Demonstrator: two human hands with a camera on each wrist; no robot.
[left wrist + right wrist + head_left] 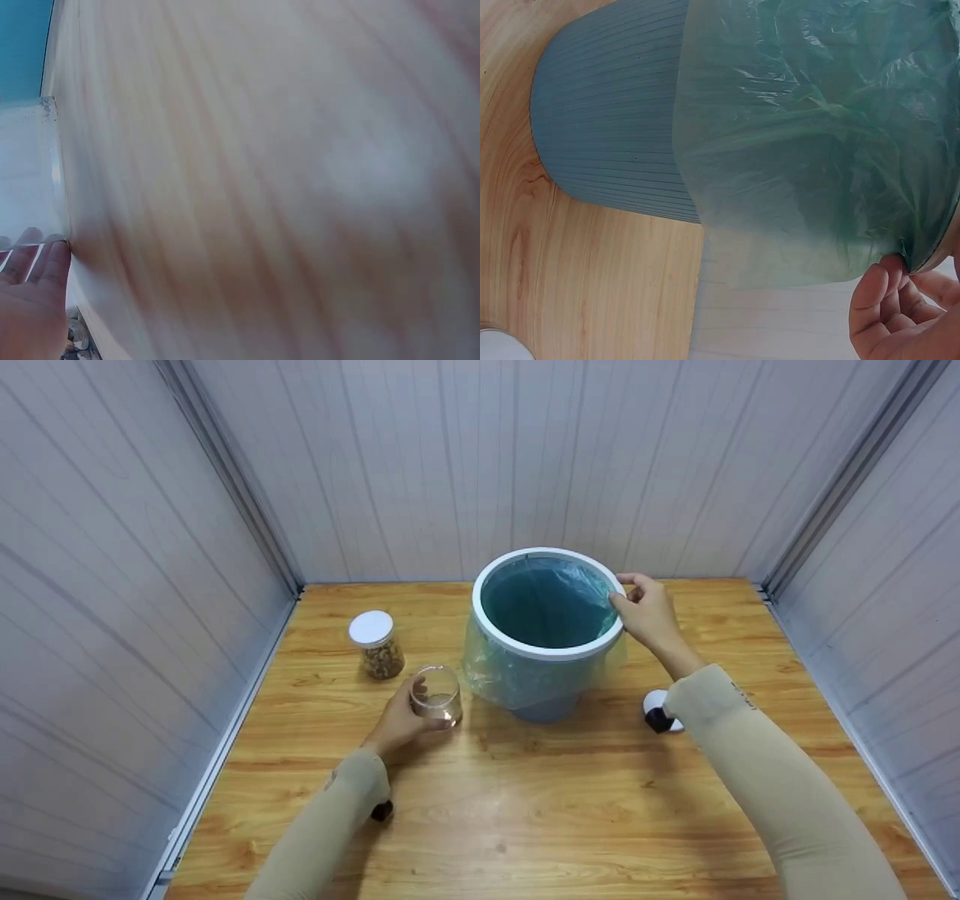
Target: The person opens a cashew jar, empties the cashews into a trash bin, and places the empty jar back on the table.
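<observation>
My left hand (397, 721) grips a clear glass jar (437, 696), open at the top, with fingers and thumb round its side. In the left wrist view, the fingers (52, 266) show against the jar's wall. Right of it stands a blue-grey trash bin (607, 112) with a white rim ring (551, 654). A thin green trash bag (780, 150) lines the bin and hangs over its outside. My right hand (651, 611) pinches the bin's rim and bag at the right side, thumb toward the inside.
Behind the left hand stands a lidded jar of nuts or similar brown pieces (383, 660). A round white lid (654, 700) lies on the wooden table (525, 825) under the right forearm, partly hidden by a black piece at the sleeve. Pale panel walls (405, 472) enclose the table.
</observation>
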